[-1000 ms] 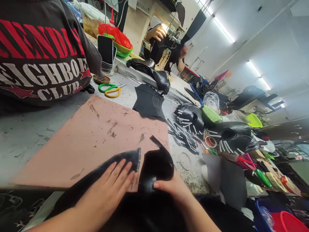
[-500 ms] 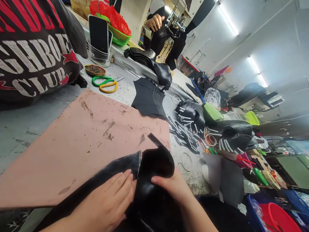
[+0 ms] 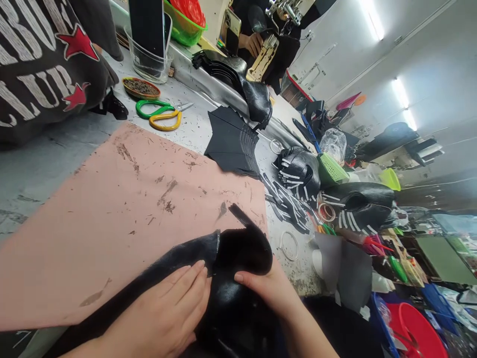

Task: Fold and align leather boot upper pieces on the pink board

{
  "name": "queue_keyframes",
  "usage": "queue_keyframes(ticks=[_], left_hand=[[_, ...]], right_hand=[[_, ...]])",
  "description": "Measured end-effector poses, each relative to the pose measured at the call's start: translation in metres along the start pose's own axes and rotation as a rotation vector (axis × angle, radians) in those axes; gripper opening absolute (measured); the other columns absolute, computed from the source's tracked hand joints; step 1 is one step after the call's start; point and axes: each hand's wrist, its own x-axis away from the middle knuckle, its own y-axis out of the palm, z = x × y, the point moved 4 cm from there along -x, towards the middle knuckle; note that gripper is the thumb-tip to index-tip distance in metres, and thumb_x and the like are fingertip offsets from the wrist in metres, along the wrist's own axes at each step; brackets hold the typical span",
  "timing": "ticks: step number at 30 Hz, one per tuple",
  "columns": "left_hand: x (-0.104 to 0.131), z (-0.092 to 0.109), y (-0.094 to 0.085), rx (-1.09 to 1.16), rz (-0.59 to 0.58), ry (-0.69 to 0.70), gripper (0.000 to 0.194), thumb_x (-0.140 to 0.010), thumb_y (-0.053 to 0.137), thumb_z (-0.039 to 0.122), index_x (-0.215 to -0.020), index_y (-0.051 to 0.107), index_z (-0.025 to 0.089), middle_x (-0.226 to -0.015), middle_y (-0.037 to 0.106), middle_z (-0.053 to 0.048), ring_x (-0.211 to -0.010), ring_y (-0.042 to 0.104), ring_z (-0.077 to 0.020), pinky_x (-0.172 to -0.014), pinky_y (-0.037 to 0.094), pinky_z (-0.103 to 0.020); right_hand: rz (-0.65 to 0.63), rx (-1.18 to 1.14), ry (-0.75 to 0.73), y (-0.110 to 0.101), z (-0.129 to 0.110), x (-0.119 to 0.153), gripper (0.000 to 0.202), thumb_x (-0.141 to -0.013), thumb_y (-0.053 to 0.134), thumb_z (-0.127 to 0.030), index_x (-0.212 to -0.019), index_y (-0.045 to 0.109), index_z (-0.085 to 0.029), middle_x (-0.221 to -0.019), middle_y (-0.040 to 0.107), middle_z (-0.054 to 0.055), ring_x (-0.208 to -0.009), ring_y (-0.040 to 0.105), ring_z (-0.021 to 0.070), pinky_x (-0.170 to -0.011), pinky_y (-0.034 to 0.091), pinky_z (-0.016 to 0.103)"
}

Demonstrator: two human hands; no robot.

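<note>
A glossy black leather piece (image 3: 238, 253) is in front of me, partly over the near edge of the pink mat (image 3: 122, 199). Its narrow strip sticks up at the far end, and a raw cut edge crosses its middle. My left hand (image 3: 169, 303) lies flat on the leather, fingers straight and together beside that edge; its thumb is mostly hidden. With the thumb on top, my right hand (image 3: 266, 286) grips the leather's rounded right side, and its other fingers are hidden underneath.
Scissors (image 3: 164, 117), a small dish (image 3: 140, 88) and a plastic cup holding a phone (image 3: 146, 35) stand at the back. Stacked black pieces (image 3: 233, 141) and white-taped leather (image 3: 298, 171) lie to the right. A red tub (image 3: 413, 328) is lower right. Another person's hand (image 3: 253, 44) is near a machine.
The view has shifted slightly. Both my hands keep nearly the same places on the leather. The other person's hand has moved lower, near the machine.
</note>
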Motion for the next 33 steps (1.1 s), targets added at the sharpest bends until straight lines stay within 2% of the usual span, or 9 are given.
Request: queue_keyframes(ticks=[4, 6, 9, 14, 19, 23, 27, 31, 33], left_hand=[[-0.002, -0.001, 0.005, -0.004, -0.03, -0.004, 0.051, -0.084, 0.045, 0.052, -0.119, 0.056, 0.018, -0.114, 0.063, -0.005, -0.111, 0.049, -0.0208, -0.098, 0.031, -0.031], [-0.005, -0.002, 0.005, 0.0, -0.029, -0.022, 0.053, -0.082, 0.047, 0.056, -0.117, 0.058, 0.017, -0.11, 0.064, -0.005, -0.107, 0.05, -0.021, -0.094, 0.031, -0.032], [-0.009, -0.003, 0.005, 0.024, -0.015, -0.052, 0.054, -0.078, 0.051, 0.06, -0.11, 0.063, 0.018, -0.106, 0.067, -0.005, -0.103, 0.051, -0.0218, -0.092, 0.03, -0.034], [-0.007, -0.004, 0.006, 0.04, -0.019, -0.05, 0.05, -0.08, 0.049, 0.058, -0.112, 0.061, 0.02, -0.109, 0.065, -0.003, -0.106, 0.05, -0.0215, -0.094, 0.029, -0.033], [-0.005, -0.004, 0.007, 0.021, -0.016, -0.02, 0.047, -0.079, 0.051, 0.059, -0.11, 0.062, 0.025, -0.117, 0.061, 0.002, -0.11, 0.048, -0.0196, -0.094, 0.031, -0.031], [-0.006, -0.003, 0.006, 0.008, -0.023, 0.001, 0.045, -0.081, 0.048, 0.058, -0.104, 0.066, 0.024, -0.123, 0.058, 0.004, -0.109, 0.046, -0.0211, -0.092, 0.031, -0.033], [-0.006, -0.002, 0.007, 0.017, -0.062, -0.003, 0.042, -0.082, 0.048, 0.055, -0.107, 0.063, 0.025, -0.122, 0.059, 0.004, -0.11, 0.047, -0.0215, -0.093, 0.03, -0.034], [-0.007, -0.004, 0.008, 0.053, -0.126, -0.026, 0.044, -0.077, 0.055, 0.059, -0.108, 0.062, 0.028, -0.123, 0.059, 0.004, -0.111, 0.048, -0.0211, -0.097, 0.027, -0.034], [-0.011, -0.005, 0.008, 0.074, -0.139, 0.012, 0.049, -0.072, 0.059, 0.062, -0.106, 0.062, 0.027, -0.122, 0.06, 0.002, -0.116, 0.046, -0.0216, -0.101, 0.023, -0.033]], right_hand=[[-0.014, 0.025, -0.009, 0.001, -0.001, 0.0, 0.044, -0.061, 0.076, -0.028, -0.102, 0.063, -0.019, -0.102, 0.068, 0.006, -0.099, 0.062, 0.0278, -0.09, 0.047, 0.044], [-0.001, 0.065, -0.023, 0.001, -0.001, 0.0, 0.04, -0.063, 0.075, -0.03, -0.1, 0.064, -0.019, -0.1, 0.069, 0.006, -0.097, 0.062, 0.0276, -0.088, 0.048, 0.042], [0.086, 0.193, -0.023, -0.004, 0.0, 0.001, 0.026, -0.07, 0.068, -0.036, -0.088, 0.067, -0.018, -0.091, 0.07, 0.007, -0.088, 0.064, 0.0283, -0.081, 0.05, 0.042], [0.237, 0.255, 0.016, -0.015, 0.006, 0.006, 0.033, -0.068, 0.068, -0.037, -0.094, 0.065, -0.018, -0.09, 0.07, 0.008, -0.087, 0.063, 0.0296, -0.079, 0.05, 0.043], [0.229, 0.24, 0.013, -0.015, 0.005, 0.001, 0.026, -0.066, 0.069, -0.037, -0.085, 0.065, -0.019, -0.088, 0.07, 0.008, -0.086, 0.063, 0.03, -0.08, 0.05, 0.043], [0.208, 0.231, 0.013, -0.014, 0.002, -0.003, 0.028, -0.066, 0.07, -0.035, -0.088, 0.066, -0.018, -0.088, 0.07, 0.008, -0.086, 0.064, 0.0295, -0.079, 0.05, 0.042], [0.182, 0.258, 0.031, -0.014, 0.001, -0.007, 0.027, -0.066, 0.068, -0.032, -0.089, 0.067, -0.017, -0.089, 0.071, 0.007, -0.085, 0.064, 0.028, -0.079, 0.051, 0.041], [0.148, 0.267, 0.046, -0.013, 0.0, -0.009, 0.031, -0.067, 0.067, -0.03, -0.095, 0.066, -0.016, -0.093, 0.071, 0.007, -0.089, 0.064, 0.0274, -0.081, 0.05, 0.04], [0.133, 0.285, 0.048, -0.012, 0.0, -0.01, 0.032, -0.067, 0.066, -0.029, -0.096, 0.066, -0.016, -0.094, 0.071, 0.008, -0.09, 0.064, 0.0275, -0.082, 0.05, 0.041]])
